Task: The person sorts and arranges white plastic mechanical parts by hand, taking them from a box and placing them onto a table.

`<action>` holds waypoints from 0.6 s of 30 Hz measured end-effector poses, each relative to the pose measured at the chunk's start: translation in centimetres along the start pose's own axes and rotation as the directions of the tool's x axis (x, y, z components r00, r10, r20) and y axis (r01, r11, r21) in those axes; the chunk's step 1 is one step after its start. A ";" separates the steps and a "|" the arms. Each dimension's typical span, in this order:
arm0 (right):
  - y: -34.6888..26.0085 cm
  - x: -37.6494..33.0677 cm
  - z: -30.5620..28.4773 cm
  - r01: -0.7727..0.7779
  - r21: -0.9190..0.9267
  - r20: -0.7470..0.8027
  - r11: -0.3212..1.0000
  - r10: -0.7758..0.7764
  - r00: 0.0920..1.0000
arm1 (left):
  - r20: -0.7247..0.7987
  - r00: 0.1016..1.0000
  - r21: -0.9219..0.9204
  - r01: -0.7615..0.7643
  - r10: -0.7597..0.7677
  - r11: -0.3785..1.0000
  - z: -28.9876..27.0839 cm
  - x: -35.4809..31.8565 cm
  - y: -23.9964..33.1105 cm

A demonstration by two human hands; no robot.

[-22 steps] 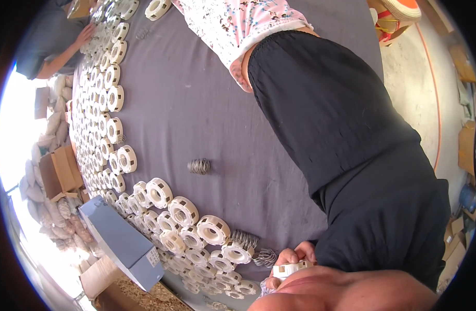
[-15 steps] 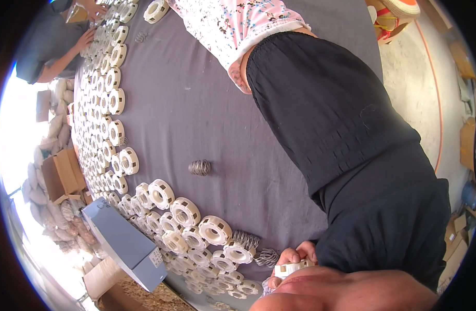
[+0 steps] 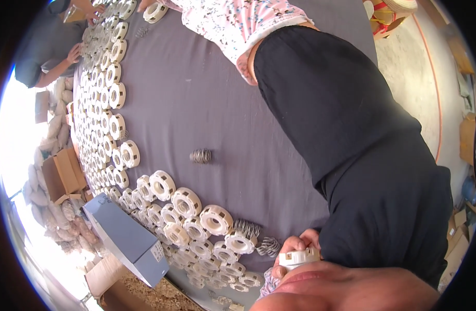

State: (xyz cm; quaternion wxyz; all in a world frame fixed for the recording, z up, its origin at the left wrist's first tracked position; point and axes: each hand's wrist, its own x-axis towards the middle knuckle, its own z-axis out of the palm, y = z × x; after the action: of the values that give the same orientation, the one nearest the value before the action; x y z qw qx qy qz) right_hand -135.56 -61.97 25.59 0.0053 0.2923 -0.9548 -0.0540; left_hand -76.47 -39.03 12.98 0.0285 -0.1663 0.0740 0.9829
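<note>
1. One hand (image 3: 292,249) shows at the near edge of the grey table (image 3: 196,103), fingers closed on a white ring (image 3: 299,257); I cannot tell which hand it is.
2. Two springs (image 3: 258,237) lie just beside it.
3. Many white rings (image 3: 215,220) line the table's left edge.
4. One spring (image 3: 200,156) lies alone mid-table.

View: shifted slightly; the grey table (image 3: 196,103) and the rows of white ring parts (image 3: 113,124) are seen a little lower and further right.
Hand (image 3: 295,249): no change can be made out; the white ring part (image 3: 298,257) is gripped as before.
Lone spring (image 3: 200,155): not moved on the table.
</note>
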 end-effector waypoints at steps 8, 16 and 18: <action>-1.7 -4.1 3.7 0.640 -0.157 -0.126 0.752 -0.658 0.742 | -0.030 0.999 0.244 -0.010 0.018 0.970 2.5 0.9 1.9; -0.6 -4.9 14.3 0.389 0.367 -0.618 0.845 -0.091 0.781 | 0.195 0.979 0.156 0.030 -0.061 0.987 3.9 2.4 2.7; -1.1 -8.1 15.3 0.402 0.385 -0.596 0.831 -0.109 0.796 | 0.240 0.970 0.133 0.011 -0.043 0.991 3.1 2.0 2.6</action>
State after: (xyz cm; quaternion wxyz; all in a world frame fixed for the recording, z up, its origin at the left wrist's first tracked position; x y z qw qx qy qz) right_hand -128.84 -56.79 10.46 0.1972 0.4172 -0.8427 0.2775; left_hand -79.60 -41.10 15.55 0.0613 -0.0440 0.1319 0.9884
